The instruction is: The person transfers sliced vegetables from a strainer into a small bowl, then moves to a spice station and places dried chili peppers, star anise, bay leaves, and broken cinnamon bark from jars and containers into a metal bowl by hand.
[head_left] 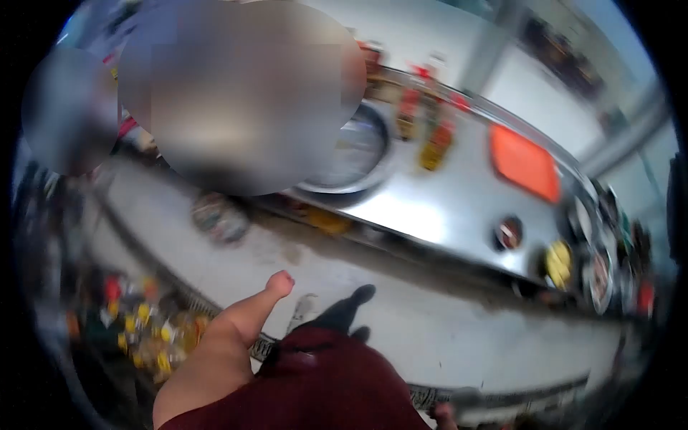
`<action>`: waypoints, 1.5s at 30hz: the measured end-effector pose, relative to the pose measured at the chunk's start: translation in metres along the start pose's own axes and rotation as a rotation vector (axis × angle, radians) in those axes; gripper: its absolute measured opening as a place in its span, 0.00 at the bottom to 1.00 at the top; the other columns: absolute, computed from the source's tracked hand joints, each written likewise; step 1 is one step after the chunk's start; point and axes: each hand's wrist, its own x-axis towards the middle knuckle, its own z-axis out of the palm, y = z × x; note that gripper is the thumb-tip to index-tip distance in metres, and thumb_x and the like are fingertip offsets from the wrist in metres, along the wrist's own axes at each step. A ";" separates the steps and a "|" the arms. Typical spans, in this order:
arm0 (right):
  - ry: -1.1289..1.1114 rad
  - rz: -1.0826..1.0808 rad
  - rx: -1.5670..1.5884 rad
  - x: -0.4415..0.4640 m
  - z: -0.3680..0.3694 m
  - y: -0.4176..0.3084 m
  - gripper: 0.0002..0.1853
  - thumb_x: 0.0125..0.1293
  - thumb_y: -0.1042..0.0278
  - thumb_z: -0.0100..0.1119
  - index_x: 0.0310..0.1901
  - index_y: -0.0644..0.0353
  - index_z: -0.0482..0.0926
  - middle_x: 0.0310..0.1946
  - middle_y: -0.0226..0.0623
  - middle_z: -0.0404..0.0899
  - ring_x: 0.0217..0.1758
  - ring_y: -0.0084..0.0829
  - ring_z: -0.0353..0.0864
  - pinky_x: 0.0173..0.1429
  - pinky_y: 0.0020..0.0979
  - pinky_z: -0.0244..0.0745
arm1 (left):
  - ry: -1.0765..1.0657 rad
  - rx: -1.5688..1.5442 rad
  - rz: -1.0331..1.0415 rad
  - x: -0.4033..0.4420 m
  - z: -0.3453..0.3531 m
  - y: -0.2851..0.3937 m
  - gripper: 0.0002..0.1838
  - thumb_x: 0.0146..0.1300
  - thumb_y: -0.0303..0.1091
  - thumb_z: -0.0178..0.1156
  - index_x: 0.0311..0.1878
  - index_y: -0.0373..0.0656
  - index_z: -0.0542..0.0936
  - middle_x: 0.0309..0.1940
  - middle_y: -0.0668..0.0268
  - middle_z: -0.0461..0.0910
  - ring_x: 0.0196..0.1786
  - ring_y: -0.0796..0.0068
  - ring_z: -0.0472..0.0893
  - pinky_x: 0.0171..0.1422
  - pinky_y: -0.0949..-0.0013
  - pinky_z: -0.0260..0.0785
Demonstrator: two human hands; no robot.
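My left hand point(282, 284) hangs over the floor on the left, its fingers curled closed, and no object shows in it. At the bottom edge my right hand point(445, 415) is only partly in view and smeared. Beside it lies a greyish rounded blur point(467, 398); I cannot tell whether the hand holds it. Both hands are apart from the steel counter point(408, 215).
The counter bears a large metal basin point(362, 154), oil bottles point(436, 147), an orange tray or board point(524, 163), a small bowl point(509, 233) and yellow pieces in a dish point(558, 264). Several yellow-capped bottles point(154, 326) stand at left. Blurred patches cover the upper left.
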 end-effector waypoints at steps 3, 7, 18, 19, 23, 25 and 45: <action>0.257 -0.401 -0.543 0.142 -0.071 -0.023 0.26 0.57 0.63 0.60 0.60 0.53 0.74 0.41 0.44 0.82 0.36 0.34 0.80 0.32 0.32 0.77 | 0.117 0.021 -0.376 -0.077 -0.063 -0.149 0.18 0.57 0.44 0.55 0.43 0.43 0.81 0.44 0.51 0.81 0.50 0.50 0.78 0.54 0.56 0.72; 0.321 -1.066 -1.143 0.112 -0.025 -0.221 0.06 0.49 0.69 0.63 0.29 0.56 0.76 0.23 0.38 0.76 0.30 0.41 0.78 0.31 0.40 0.73 | -0.096 0.609 -0.189 -0.148 -0.074 -0.311 0.16 0.57 0.42 0.54 0.42 0.43 0.83 0.43 0.55 0.82 0.49 0.55 0.80 0.51 0.55 0.73; -0.282 -0.688 -0.455 -0.145 0.467 -0.476 0.12 0.68 0.61 0.53 0.38 0.63 0.76 0.25 0.39 0.79 0.20 0.29 0.78 0.22 0.29 0.71 | 0.108 -0.178 -0.372 -0.119 -0.113 -0.461 0.17 0.60 0.44 0.53 0.35 0.40 0.84 0.37 0.56 0.83 0.43 0.56 0.82 0.48 0.55 0.74; -0.391 -0.702 -0.525 -0.154 0.502 -0.482 0.12 0.68 0.61 0.53 0.41 0.64 0.77 0.26 0.39 0.80 0.20 0.28 0.78 0.23 0.28 0.71 | 0.144 -0.465 -0.457 -0.104 -0.130 -0.483 0.17 0.59 0.43 0.54 0.35 0.38 0.83 0.35 0.55 0.83 0.41 0.56 0.82 0.47 0.55 0.74; -0.424 -0.760 -0.692 -0.182 0.579 -0.499 0.12 0.67 0.69 0.49 0.47 0.67 0.76 0.28 0.42 0.81 0.26 0.32 0.82 0.27 0.30 0.74 | 0.379 -0.717 -0.509 -0.025 -0.172 -0.588 0.12 0.57 0.36 0.58 0.35 0.35 0.80 0.29 0.55 0.81 0.29 0.64 0.82 0.35 0.61 0.74; -0.380 -0.766 -0.627 -0.199 0.609 -0.517 0.12 0.66 0.68 0.50 0.46 0.67 0.76 0.28 0.42 0.81 0.26 0.32 0.82 0.26 0.31 0.74 | 0.445 -1.140 -0.631 0.005 -0.257 -0.588 0.10 0.58 0.33 0.57 0.36 0.36 0.78 0.29 0.58 0.80 0.25 0.68 0.81 0.29 0.67 0.72; -0.274 -0.598 -0.192 -0.238 0.947 -0.686 0.14 0.65 0.58 0.53 0.44 0.59 0.75 0.29 0.43 0.80 0.24 0.38 0.79 0.26 0.39 0.73 | 0.850 -1.748 -0.227 0.411 -0.814 -0.813 0.06 0.63 0.29 0.54 0.41 0.37 0.72 0.32 0.61 0.79 0.30 0.69 0.81 0.32 0.70 0.74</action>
